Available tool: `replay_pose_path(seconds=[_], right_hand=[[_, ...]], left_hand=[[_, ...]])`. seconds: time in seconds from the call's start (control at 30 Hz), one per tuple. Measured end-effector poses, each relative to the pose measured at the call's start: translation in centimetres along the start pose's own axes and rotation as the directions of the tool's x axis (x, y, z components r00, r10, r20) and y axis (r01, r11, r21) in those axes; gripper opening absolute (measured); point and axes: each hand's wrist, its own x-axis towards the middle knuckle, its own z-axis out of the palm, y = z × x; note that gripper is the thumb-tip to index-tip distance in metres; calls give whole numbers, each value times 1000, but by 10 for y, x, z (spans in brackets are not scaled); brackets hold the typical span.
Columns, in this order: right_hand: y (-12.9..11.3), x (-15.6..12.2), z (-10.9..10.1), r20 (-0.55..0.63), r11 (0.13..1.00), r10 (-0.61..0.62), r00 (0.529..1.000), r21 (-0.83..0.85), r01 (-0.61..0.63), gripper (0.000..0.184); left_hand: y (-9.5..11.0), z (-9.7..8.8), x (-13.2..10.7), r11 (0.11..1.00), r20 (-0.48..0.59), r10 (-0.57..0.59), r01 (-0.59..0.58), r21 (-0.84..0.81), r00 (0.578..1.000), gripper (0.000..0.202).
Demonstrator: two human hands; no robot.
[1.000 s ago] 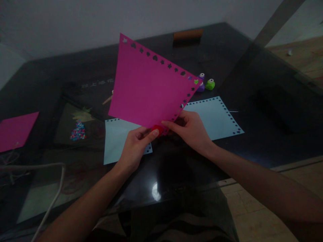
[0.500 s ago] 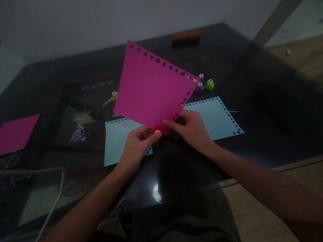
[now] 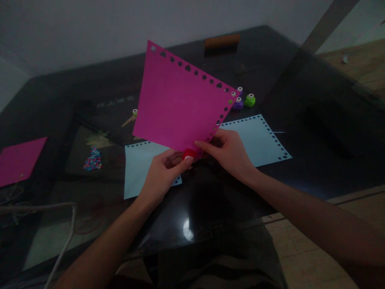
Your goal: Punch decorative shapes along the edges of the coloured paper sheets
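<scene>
The pink paper sheet rises tilted over the glass table, its lowest corner between both hands: the left hand closes around a red craft punch at this corner, and the right hand pinches the punched edge just beside it.

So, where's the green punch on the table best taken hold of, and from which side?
Probably across its low rounded body, approaching from above and the right: the green punch sits upright on the table, a purple punch crowds its left side, and its right side looks free.
</scene>
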Motion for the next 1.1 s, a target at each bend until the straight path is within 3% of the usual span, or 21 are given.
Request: replay_pose_path(seconds=[0.4,0.63,0.83,1.1], right_hand=[[-1,5,-8,-68,1000,-29,997,-6,28,13],[-5,7,-12,-117,998,-53,992,-35,49,16],[-8,6,-11,-117,999,-49,992,-28,46,14],[-5,7,-12,-114,998,-58,992,-19,56,15]], left_hand=[[2,-5,2,938,57,142,-153,311,988,34],[-3,-13,4,766,161,261,-306,566,952,38],[-4,-15,5,633,243,333,-407,659,911,42],[-7,-15,5,573,281,359,-448,686,890,48]])
